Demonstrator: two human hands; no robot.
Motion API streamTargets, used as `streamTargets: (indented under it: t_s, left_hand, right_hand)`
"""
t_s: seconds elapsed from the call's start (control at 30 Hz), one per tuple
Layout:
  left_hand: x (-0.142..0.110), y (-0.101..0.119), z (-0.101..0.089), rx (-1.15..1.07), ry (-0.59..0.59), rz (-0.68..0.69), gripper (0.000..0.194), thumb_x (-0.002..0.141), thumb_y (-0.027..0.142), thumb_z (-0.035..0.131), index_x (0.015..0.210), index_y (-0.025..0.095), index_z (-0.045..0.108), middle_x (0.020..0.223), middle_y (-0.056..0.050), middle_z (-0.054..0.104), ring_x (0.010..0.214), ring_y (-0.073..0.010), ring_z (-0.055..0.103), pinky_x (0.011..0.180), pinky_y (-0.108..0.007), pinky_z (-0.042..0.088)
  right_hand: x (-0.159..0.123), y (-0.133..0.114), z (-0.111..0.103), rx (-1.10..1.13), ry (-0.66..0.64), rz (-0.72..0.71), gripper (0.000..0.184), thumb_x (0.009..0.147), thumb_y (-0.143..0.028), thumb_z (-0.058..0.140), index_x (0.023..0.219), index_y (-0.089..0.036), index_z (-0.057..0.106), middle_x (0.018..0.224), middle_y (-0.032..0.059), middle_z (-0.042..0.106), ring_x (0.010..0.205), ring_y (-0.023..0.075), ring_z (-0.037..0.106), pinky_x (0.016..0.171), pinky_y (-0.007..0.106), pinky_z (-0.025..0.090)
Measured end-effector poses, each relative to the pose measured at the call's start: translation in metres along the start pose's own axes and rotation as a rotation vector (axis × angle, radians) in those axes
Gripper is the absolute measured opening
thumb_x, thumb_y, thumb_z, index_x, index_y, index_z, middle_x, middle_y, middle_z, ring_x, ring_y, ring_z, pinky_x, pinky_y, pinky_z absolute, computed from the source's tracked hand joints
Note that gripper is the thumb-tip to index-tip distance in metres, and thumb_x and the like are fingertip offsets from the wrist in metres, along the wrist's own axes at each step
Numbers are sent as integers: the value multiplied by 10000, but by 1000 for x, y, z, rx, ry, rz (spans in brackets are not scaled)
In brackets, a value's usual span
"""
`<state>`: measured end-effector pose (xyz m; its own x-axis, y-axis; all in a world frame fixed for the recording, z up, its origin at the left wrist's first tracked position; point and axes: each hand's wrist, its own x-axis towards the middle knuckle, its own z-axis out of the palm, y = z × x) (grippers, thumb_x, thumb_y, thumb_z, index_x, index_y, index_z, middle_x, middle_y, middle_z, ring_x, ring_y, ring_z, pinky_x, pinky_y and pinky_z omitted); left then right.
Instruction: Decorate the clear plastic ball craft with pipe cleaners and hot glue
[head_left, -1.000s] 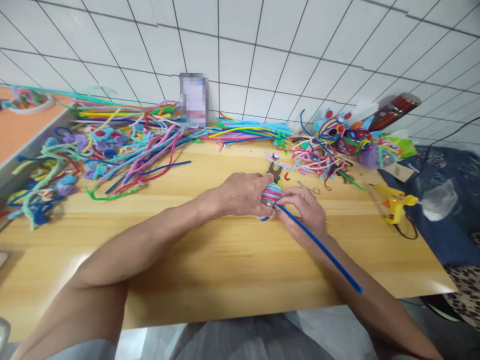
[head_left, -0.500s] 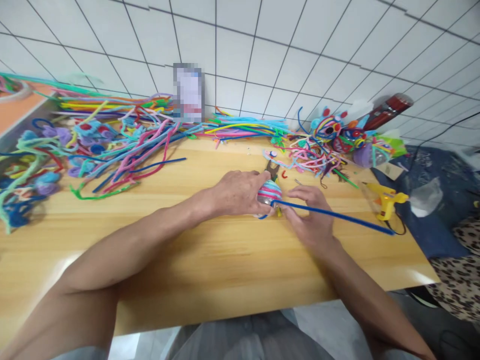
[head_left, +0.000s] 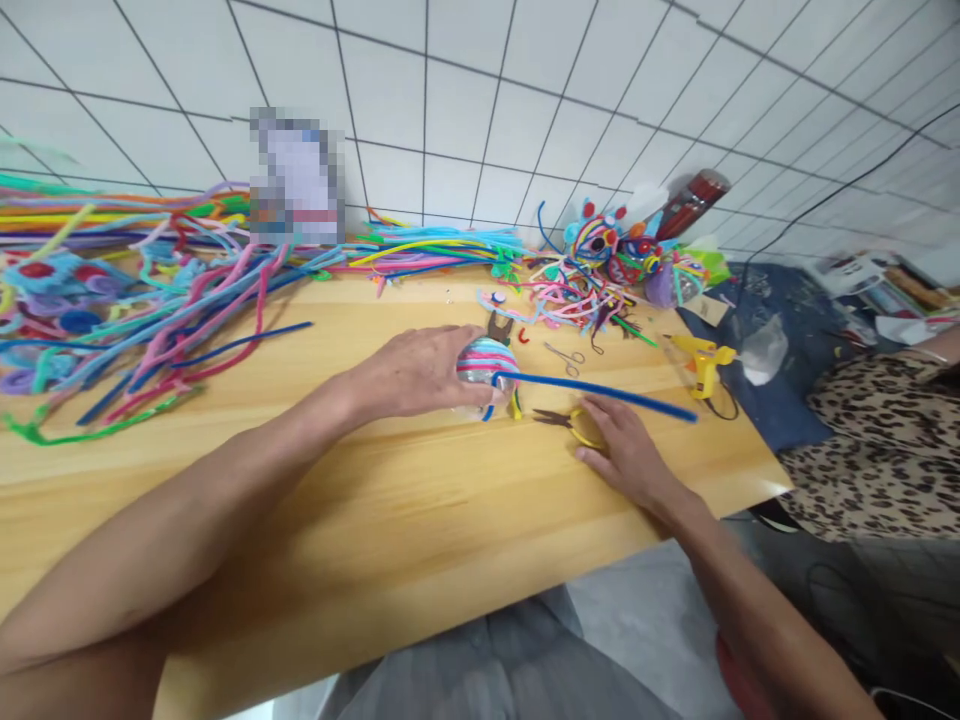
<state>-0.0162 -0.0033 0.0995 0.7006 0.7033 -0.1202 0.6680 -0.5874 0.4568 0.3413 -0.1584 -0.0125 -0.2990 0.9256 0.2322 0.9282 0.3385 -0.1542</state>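
My left hand (head_left: 409, 370) is closed around a clear ball (head_left: 487, 360) partly wrapped in pink, white and blue pipe cleaners. From the ball's front, a long dark blue pipe cleaner (head_left: 600, 385) sticks out to the right. My right hand (head_left: 630, 450) has its thumb and fingers on the yellow handles of a pair of scissors (head_left: 555, 416), low at the table, with the dark blades pointing left toward the ball. Just behind the ball lie dark-jawed pliers (head_left: 499, 326), their handles mostly hidden by it.
Small scissors (head_left: 568, 360) and a yellow glue gun (head_left: 701, 362) lie to the right. Pipe cleaners (head_left: 202, 300) pile up at left and along the tiled wall. Decorated balls (head_left: 592, 240) and a red bottle (head_left: 694, 200) stand at back right. A person in leopard-print clothing (head_left: 877, 430) is at far right.
My right hand has left the ball's side, moved toward me, and taken hold of the yellow-handled scissors. My left hand still holds the ball. The view has turned to the right.
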Motion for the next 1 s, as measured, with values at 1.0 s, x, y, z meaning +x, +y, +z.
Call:
streamTargets:
  t_s: [1.0]
  left_hand:
    - [-1,13,11,-53,-35,33,687,871,748,581,1315,225,630,1299,-114,742,1127,-326,715,914,-387,531]
  right_hand:
    - [10,-70,-25,178,191,98,367,1055,-341,500,1398,-245,587,1245,141,668,1133,315,651,944,487,575]
